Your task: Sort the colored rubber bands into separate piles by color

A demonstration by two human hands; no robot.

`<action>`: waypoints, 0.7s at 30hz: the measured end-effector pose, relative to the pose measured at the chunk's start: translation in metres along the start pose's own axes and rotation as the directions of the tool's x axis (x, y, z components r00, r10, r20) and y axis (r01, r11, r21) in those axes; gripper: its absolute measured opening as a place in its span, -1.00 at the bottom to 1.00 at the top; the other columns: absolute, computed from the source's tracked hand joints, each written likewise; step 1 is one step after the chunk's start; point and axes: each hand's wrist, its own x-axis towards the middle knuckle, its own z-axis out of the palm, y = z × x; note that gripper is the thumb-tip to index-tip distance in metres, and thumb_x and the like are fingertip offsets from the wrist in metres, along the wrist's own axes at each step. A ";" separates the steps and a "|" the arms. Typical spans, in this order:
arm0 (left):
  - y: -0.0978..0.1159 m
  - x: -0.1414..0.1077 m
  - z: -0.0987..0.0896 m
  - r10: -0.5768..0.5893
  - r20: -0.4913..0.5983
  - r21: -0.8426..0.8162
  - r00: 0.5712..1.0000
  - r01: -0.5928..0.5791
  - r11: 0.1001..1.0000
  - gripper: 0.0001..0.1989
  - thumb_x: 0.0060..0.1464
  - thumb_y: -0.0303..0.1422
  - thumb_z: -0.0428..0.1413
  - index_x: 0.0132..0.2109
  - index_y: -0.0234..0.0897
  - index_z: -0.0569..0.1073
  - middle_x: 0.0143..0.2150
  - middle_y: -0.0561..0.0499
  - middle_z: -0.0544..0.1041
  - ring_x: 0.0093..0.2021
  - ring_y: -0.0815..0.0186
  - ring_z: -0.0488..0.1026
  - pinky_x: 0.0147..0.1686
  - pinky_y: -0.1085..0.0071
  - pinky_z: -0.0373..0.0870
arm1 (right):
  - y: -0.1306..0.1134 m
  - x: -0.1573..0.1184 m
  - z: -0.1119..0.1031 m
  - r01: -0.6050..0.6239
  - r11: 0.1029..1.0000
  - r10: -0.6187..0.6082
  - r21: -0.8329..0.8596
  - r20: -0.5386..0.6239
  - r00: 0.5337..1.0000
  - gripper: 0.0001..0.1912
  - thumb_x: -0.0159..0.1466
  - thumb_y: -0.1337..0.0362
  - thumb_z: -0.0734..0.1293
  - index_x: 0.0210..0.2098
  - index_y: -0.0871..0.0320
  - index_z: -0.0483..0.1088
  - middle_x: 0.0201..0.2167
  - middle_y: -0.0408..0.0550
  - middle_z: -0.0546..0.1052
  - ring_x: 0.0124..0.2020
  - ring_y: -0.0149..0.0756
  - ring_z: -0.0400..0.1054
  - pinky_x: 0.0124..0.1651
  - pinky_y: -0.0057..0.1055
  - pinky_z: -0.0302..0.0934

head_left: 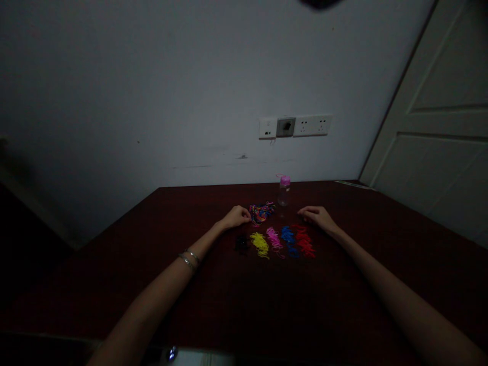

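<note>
My left hand (239, 216) rests with curled fingers at the left edge of a mixed-colour heap of strings (261, 212); what its fingertips hold, if anything, is too small to make out. My right hand (315, 215) lies above the red strings (304, 241), fingers bent together, their tips too dim to read. Between the hands and nearer to me, separate piles form a row: black strings (241, 243), yellow strings (260, 244), pink strings (274, 239), blue strings (289, 240), then the red ones.
A clear bottle with a pink lid (284, 181) stands upright behind the piles on the dark red table (213, 295). Sockets (311, 125) are set in the wall behind. A white panelled door (438, 132) is at the right.
</note>
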 end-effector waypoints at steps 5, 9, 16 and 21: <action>0.000 0.004 0.000 -0.020 0.023 -0.012 1.000 0.020 1.000 -0.78 -0.14 -0.39 0.05 -0.37 -0.44 0.53 -0.49 0.01 0.48 -0.49 0.43 0.30 -0.46 0.54 0.18 | 0.001 0.000 0.000 -0.013 1.000 0.013 0.008 -0.006 1.000 -0.68 -0.01 0.12 0.26 -0.42 0.25 0.44 -0.68 -0.18 0.32 -0.68 -0.49 0.07 -0.62 -0.50 -0.11; 0.000 0.004 0.003 -0.014 0.013 -0.022 1.000 0.015 1.000 -0.78 -0.15 -0.43 0.03 -0.38 -0.44 0.53 -0.48 0.00 0.49 -0.46 0.41 0.32 -0.44 0.54 0.19 | 0.001 0.000 0.001 -0.009 1.000 0.009 0.020 -0.014 1.000 -0.69 -0.01 0.12 0.26 -0.43 0.25 0.44 -0.69 -0.18 0.32 -0.67 -0.48 0.08 -0.62 -0.50 -0.10; -0.006 -0.001 0.003 0.011 -0.030 -0.043 0.999 -0.012 0.999 -0.80 -0.15 -0.42 0.03 -0.40 -0.43 0.51 -0.49 0.00 0.47 -0.48 0.42 0.32 -0.45 0.55 0.19 | 0.000 0.000 0.000 -0.004 1.000 0.005 0.011 -0.014 1.000 -0.70 -0.02 0.13 0.26 -0.43 0.24 0.45 -0.69 -0.17 0.33 -0.68 -0.48 0.09 -0.61 -0.49 -0.08; -0.004 -0.002 -0.009 -0.008 -0.123 -0.209 0.992 -0.018 0.978 -0.86 -0.18 -0.40 0.08 -0.46 -0.41 0.48 -0.54 0.04 0.42 -0.51 0.46 0.27 -0.47 0.54 0.17 | 0.002 0.001 0.000 0.000 1.000 0.000 0.022 -0.006 1.000 -0.72 -0.02 0.16 0.26 -0.44 0.25 0.45 -0.68 -0.17 0.33 -0.64 -0.46 0.12 -0.59 -0.50 -0.07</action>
